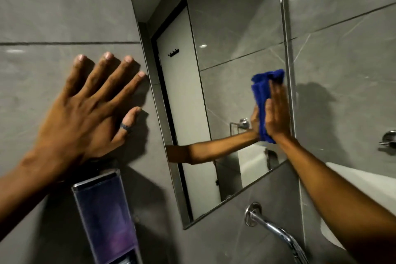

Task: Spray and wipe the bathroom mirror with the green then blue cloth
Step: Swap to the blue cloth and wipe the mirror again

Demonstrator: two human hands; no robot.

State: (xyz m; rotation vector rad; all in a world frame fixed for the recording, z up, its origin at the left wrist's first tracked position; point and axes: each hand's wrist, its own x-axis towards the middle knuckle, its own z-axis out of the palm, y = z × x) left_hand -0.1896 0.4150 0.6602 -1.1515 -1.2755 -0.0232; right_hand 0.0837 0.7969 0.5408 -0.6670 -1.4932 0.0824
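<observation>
The bathroom mirror [225, 53] hangs tilted on the grey tiled wall, reflecting a white door and my arm. My right hand [277, 113] presses a folded blue cloth [262, 94] flat against the glass near the mirror's right edge. My left hand [85, 113], fingers spread and a dark ring on the thumb, rests palm-down on the wall tile just left of the mirror frame and holds nothing. No green cloth or spray bottle is in view.
A wall-mounted soap dispenser [105, 216] with purple liquid sits below my left hand. A chrome tap spout [274, 229] sticks out under the mirror. A white basin rim [362, 180] lies at the right, with a chrome fitting [389, 138] on the wall above it.
</observation>
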